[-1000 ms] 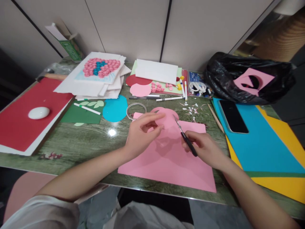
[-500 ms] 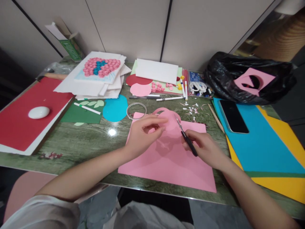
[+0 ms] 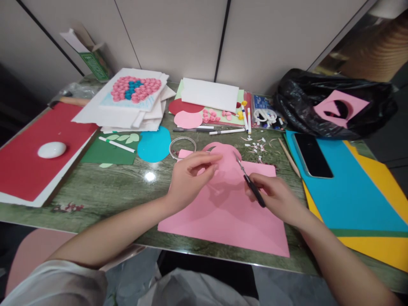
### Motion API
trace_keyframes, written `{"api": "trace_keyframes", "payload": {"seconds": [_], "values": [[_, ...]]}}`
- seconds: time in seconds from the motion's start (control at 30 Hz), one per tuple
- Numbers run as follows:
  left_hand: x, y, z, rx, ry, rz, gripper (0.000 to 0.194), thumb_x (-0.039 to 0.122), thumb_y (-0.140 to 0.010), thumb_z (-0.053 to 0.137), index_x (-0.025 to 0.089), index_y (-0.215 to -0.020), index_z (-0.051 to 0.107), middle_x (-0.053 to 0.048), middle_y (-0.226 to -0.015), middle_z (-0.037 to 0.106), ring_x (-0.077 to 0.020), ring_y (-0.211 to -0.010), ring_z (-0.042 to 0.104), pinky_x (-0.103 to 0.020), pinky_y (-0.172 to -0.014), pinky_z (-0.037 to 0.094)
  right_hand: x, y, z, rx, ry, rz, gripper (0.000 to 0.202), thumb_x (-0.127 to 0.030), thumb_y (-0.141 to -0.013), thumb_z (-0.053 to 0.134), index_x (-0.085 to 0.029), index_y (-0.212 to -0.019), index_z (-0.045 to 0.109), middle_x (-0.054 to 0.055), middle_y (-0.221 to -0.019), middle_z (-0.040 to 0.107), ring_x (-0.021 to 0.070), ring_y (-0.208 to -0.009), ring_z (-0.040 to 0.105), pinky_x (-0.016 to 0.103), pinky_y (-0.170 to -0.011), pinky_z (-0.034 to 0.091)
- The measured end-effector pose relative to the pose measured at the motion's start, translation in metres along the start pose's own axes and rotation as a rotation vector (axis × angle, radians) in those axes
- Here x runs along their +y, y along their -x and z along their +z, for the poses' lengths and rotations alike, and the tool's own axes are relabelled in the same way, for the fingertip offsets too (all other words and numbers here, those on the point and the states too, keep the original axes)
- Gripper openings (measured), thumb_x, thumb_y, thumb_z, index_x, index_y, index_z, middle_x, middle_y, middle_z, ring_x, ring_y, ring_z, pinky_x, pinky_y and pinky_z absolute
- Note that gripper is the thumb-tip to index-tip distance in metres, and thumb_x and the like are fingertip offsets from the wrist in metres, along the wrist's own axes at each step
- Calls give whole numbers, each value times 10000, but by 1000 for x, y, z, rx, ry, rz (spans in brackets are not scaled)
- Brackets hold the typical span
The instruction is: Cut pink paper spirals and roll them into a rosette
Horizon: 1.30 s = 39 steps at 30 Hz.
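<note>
My left hand [image 3: 193, 180] pinches a rounded piece of pink paper [image 3: 226, 156] between thumb and fingers. A thin curved strip stands out around the piece's far edge. In my right hand [image 3: 274, 193] are scissors with black handles [image 3: 256, 192], their metal blades against the right edge of the pink piece. How far the blades are apart is too small to tell. Beneath both hands lies a large pink sheet [image 3: 236, 225] on the green table [image 3: 127, 204]. Just beyond my left hand rests a coiled metal ring [image 3: 174, 154].
Paper scraps [image 3: 256, 146] lie beyond the scissors. To the right are a phone [image 3: 312, 155] on blue paper [image 3: 357, 191] and a black plastic bag [image 3: 293, 102]. Leftward sit a blue paper disc [image 3: 154, 144], a white oval object [image 3: 52, 150] on red paper [image 3: 28, 178], and a flower-covered picture [image 3: 105, 101].
My left hand has shifted slightly left with the pink piece, which has turned a little. The scissors have moved slightly right and down along its edge.
</note>
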<state>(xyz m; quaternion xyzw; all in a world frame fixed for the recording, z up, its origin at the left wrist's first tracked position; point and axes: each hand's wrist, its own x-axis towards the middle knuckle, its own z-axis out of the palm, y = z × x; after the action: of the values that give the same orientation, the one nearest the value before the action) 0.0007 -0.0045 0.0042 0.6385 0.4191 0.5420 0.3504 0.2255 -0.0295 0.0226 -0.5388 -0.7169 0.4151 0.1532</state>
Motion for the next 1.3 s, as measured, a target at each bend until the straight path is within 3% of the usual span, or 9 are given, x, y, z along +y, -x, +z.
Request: {"api": "trace_keyframes", "payload": {"seconds": [0.27, 0.73, 1.1, 1.3], "values": [[0, -3, 1, 43, 32, 29, 228, 91, -755, 652, 243, -898, 744, -29, -884, 739, -151, -889, 669, -274, -780, 557, -2, 1, -3, -17, 2, -11, 155, -191, -823, 467, -206, -672, 493, -31, -602, 574, 119, -571, 518, 244, -547, 346], [-1, 0, 2, 26, 71, -59, 288, 131, -707, 707, 215, -982, 722, -54, -963, 703, -108, -747, 636, -221, -651, 563, -1, 1, 1, -54, -61, 3, 150, -122, -778, 463, -202, -653, 490, -39, -598, 559, 116, -574, 508, 241, -558, 350], [-2, 2, 5, -66, 52, -79, 270, 151, -711, 708, 219, -972, 727, -53, -893, 710, -120, -724, 615, -250, -677, 550, 1, -1, 7, 5, 13, 10, 209, -291, -825, 548, -204, -671, 437, -49, -589, 476, 112, -565, 410, 236, -527, 297], [1, 2, 3, -61, 29, -60, 200, 133, -721, 693, 219, -896, 739, -40, -846, 729, -131, -756, 634, -252, -690, 547, 0, 0, 6, 4, 17, 20, 213, -286, -842, 522, -204, -665, 437, -51, -585, 470, 109, -556, 412, 238, -526, 301]]}}
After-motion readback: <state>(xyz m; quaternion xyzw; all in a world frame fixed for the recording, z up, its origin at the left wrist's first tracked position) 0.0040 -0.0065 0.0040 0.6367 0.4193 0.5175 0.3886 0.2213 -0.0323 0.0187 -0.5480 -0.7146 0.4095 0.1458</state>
